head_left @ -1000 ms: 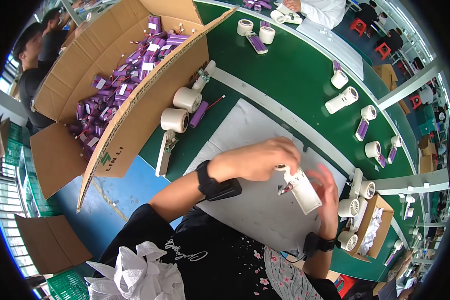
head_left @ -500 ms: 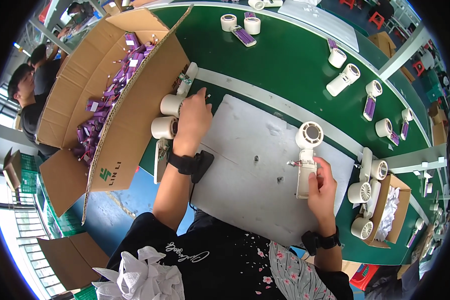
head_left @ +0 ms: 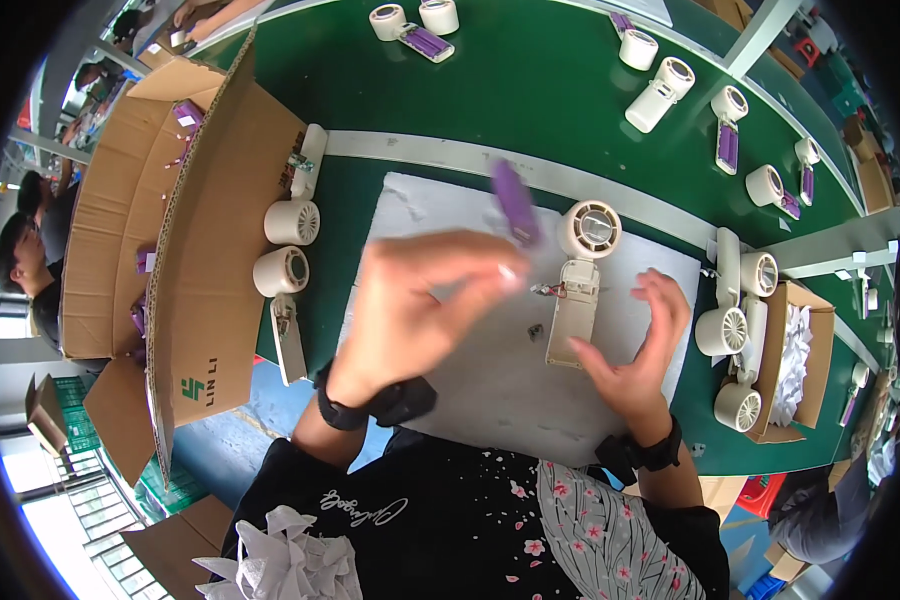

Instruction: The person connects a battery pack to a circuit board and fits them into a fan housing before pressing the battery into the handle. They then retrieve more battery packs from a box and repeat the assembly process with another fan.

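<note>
My left hand (head_left: 410,310), blurred by motion, is over the left part of the grey-white mat (head_left: 450,390), with thumb and forefinger pinched together. Just beyond those fingertips is a blurred purple battery pack (head_left: 515,203); the hold on it, perhaps by its leads, is too smeared to make out. On the mat a white handheld fan (head_left: 573,320) lies with its round head away from me, its handle opened up and small wires at its left side. My right hand (head_left: 642,350) is open beside the handle, fingers spread, the thumb close to its lower end.
A tall cardboard box (head_left: 225,240) holding purple packs stands at left, with white fan parts (head_left: 292,222) along it. More fans (head_left: 735,330) and a small carton (head_left: 820,370) of white pieces are at right. Several fan units (head_left: 660,95) lie across the green table (head_left: 530,90).
My left hand has moved right from the fan parts by the box to over the mat, and a purple pack now shows. My right hand has let go of the fan, which now lies on the mat.
</note>
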{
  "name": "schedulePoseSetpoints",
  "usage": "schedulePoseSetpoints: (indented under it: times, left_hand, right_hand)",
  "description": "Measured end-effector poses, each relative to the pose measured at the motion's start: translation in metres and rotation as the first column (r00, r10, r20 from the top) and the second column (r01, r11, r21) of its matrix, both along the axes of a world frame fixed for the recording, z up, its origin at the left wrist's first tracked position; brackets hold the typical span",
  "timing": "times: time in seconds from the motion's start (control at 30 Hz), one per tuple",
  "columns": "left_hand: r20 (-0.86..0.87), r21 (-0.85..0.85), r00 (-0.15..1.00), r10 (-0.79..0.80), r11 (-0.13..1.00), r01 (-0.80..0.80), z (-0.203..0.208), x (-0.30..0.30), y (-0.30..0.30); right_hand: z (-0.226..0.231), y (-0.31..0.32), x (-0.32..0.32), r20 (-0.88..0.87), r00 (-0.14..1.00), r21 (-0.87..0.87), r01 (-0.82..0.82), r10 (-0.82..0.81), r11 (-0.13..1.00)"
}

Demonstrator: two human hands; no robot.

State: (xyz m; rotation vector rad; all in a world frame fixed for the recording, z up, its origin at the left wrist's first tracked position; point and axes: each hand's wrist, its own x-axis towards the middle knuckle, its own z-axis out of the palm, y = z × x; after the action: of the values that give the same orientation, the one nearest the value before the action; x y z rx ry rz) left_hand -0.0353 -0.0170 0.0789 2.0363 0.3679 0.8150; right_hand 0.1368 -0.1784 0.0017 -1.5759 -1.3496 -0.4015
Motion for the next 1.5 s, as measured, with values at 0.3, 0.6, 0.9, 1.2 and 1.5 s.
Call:
schedulePoseSetpoints:
  times: [0.3,0.6,0.9,1.2,1.5]
  left_hand:
    - [-0.056,-0.051,0.962,-0.265,0.964,0.263,-0.031,0.041,-0.005]
    - [-0.274,-0.247,0.878,-0.393,0.911,0.331,-0.075,0.043,0.004]
    - [-0.22,-0.395,0.882,-0.416,0.865,0.31,-0.076,0.037,0.002]
    - [-0.164,-0.335,0.878,-0.45,0.863,0.38,-0.076,0.039,0.005]
    - [-0.137,-0.049,0.925,-0.353,0.935,0.35,-0.088,0.035,0.008]
  right_hand:
    - [-0.018,-0.021,0.002,-0.502,0.859,-0.095,-0.163,0.094,0.982]
    - [-0.007,0.002,0.005,-0.37,0.912,-0.251,-0.284,0.179,0.925]
    - [-0.009,0.008,0.002,-0.26,0.953,-0.353,-0.241,0.153,0.904]
    - [-0.002,0.011,0.0,-0.212,0.967,-0.399,-0.218,0.142,0.89]
    - [-0.005,0.01,-0.001,-0.209,0.968,-0.409,-0.218,0.141,0.886]
